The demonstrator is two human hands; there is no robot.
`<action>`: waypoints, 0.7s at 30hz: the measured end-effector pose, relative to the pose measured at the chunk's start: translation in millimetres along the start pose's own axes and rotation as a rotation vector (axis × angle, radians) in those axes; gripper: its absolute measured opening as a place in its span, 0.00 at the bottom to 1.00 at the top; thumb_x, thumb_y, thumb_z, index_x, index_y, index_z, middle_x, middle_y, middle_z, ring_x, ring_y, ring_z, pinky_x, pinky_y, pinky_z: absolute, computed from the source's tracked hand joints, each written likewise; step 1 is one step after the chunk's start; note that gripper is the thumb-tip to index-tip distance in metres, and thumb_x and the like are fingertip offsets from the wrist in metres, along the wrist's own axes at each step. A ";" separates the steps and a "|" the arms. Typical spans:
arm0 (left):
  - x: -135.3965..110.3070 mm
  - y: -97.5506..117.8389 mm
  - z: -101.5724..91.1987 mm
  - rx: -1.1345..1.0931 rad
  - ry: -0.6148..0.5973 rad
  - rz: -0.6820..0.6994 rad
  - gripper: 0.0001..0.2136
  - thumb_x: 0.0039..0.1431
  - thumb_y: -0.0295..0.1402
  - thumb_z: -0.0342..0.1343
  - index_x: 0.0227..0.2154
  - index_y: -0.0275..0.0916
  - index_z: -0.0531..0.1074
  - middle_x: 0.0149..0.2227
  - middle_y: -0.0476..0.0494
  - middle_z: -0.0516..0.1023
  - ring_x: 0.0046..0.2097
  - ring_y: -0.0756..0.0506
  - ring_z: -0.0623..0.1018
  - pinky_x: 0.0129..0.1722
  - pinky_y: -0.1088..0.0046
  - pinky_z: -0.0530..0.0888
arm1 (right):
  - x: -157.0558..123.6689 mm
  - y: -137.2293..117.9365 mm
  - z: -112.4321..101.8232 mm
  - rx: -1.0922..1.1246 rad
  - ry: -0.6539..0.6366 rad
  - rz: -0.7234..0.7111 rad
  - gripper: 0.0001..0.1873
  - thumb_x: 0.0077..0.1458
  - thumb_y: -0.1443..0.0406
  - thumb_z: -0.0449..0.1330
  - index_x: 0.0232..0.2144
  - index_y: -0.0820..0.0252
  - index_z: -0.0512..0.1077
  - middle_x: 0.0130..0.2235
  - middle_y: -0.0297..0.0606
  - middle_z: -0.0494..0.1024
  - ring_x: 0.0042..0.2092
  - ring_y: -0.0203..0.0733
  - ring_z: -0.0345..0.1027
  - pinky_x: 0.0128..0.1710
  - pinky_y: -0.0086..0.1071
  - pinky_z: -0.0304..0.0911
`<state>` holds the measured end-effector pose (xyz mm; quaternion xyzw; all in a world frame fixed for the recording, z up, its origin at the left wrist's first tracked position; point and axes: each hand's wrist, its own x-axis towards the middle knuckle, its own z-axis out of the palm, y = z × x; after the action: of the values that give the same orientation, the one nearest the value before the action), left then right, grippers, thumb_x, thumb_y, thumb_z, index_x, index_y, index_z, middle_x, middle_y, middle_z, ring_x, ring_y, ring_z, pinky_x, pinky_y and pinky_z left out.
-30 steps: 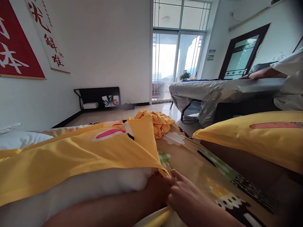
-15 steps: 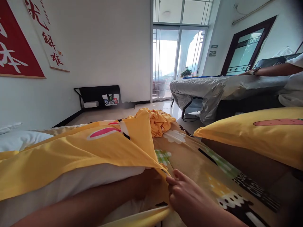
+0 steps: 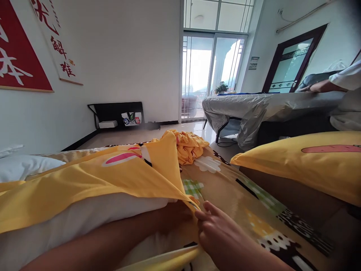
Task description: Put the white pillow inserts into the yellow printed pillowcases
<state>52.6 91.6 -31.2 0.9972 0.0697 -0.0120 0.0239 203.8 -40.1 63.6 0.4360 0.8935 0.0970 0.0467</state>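
A yellow pillowcase [image 3: 93, 180] with a pink-eared print lies over a white pillow [image 3: 113, 212], which shows along the near side. My right hand [image 3: 214, 229] is closed in a pinch on the pillowcase's edge at its near right corner. My left hand [image 3: 180, 212] reaches in under the yellow cloth, beside the pillow's end; its fingers are in shadow and hidden. A second yellow fold [image 3: 169, 259] of cloth lies below my wrists.
Under everything spreads a patterned brown sheet [image 3: 220, 188]. A crumpled yellow cloth [image 3: 191, 146] lies behind the pillowcase. At right is a yellow pillow [image 3: 304, 162] with a carrot print. Beyond it, another person's arm [image 3: 327, 86] rests over a plastic-covered table [image 3: 239, 107].
My right hand has shifted slightly left with the pillowcase edge still in its pinch. The pillowcase corner moved a little with it. The other person's arm has drawn back to the right.
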 end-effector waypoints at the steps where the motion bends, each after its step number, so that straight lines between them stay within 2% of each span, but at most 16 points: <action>1: -3.9 -1.7 -4.8 0.009 -0.045 0.045 0.29 0.49 0.25 0.52 0.57 0.35 0.61 0.56 0.39 0.68 0.59 0.41 0.65 0.60 0.65 0.60 | -0.5 0.3 -0.9 0.012 -0.013 0.006 0.08 0.45 0.71 0.58 0.18 0.57 0.73 0.20 0.35 0.73 0.38 0.42 0.67 0.55 0.38 0.51; 3: -8.3 0.7 -15.3 0.026 -0.089 0.122 0.31 0.48 0.25 0.52 0.59 0.33 0.58 0.60 0.38 0.64 0.62 0.41 0.61 0.62 0.64 0.56 | -1.9 0.9 -2.7 0.045 -0.022 0.019 0.08 0.45 0.72 0.57 0.19 0.58 0.73 0.22 0.35 0.74 0.39 0.41 0.68 0.55 0.38 0.52; 5: -9.1 9.3 -25.2 0.036 -0.052 0.170 0.30 0.50 0.25 0.51 0.59 0.34 0.58 0.60 0.38 0.64 0.62 0.42 0.61 0.61 0.66 0.57 | -3.4 1.6 -2.9 0.076 -0.018 0.015 0.08 0.44 0.72 0.58 0.20 0.58 0.74 0.22 0.36 0.74 0.39 0.42 0.68 0.54 0.38 0.52; 9: -8.1 27.8 -28.7 0.121 0.018 0.263 0.15 0.57 0.31 0.50 0.48 0.37 0.69 0.49 0.36 0.74 0.53 0.40 0.70 0.54 0.65 0.63 | -6.8 2.5 1.1 0.090 -0.004 0.006 0.06 0.43 0.70 0.59 0.19 0.58 0.73 0.21 0.37 0.74 0.41 0.44 0.67 0.55 0.39 0.51; 12: -7.4 31.0 -12.4 0.237 0.066 0.150 0.11 0.62 0.31 0.46 0.44 0.38 0.70 0.45 0.37 0.76 0.49 0.41 0.72 0.52 0.64 0.64 | -10.3 2.5 3.5 0.108 0.023 0.003 0.05 0.42 0.71 0.59 0.20 0.58 0.74 0.24 0.37 0.75 0.41 0.43 0.67 0.56 0.39 0.50; 16: -3.0 25.8 13.5 0.376 0.137 -0.126 0.16 0.63 0.29 0.44 0.52 0.35 0.64 0.52 0.35 0.71 0.53 0.41 0.70 0.51 0.65 0.64 | -13.1 3.2 3.4 0.115 0.026 0.003 0.06 0.42 0.72 0.58 0.21 0.59 0.74 0.25 0.38 0.76 0.41 0.43 0.67 0.55 0.38 0.50; 18: -0.2 24.1 19.3 0.401 0.136 -0.168 0.17 0.63 0.29 0.44 0.55 0.36 0.62 0.54 0.36 0.69 0.54 0.41 0.69 0.50 0.64 0.64 | -12.1 3.5 2.2 0.119 0.008 0.004 0.06 0.43 0.72 0.57 0.20 0.58 0.73 0.24 0.37 0.75 0.41 0.43 0.67 0.55 0.38 0.51; 21: 3.8 25.0 15.8 0.423 0.116 -0.176 0.16 0.62 0.28 0.45 0.52 0.35 0.64 0.48 0.37 0.73 0.51 0.41 0.71 0.49 0.64 0.65 | -8.1 4.1 -2.1 0.130 0.015 0.024 0.07 0.44 0.72 0.57 0.20 0.58 0.73 0.24 0.36 0.75 0.41 0.43 0.68 0.55 0.39 0.49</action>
<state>59.6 66.6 -46.0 0.9691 0.1536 0.0291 -0.1906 211.6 -44.3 66.5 0.4481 0.8929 0.0428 0.0103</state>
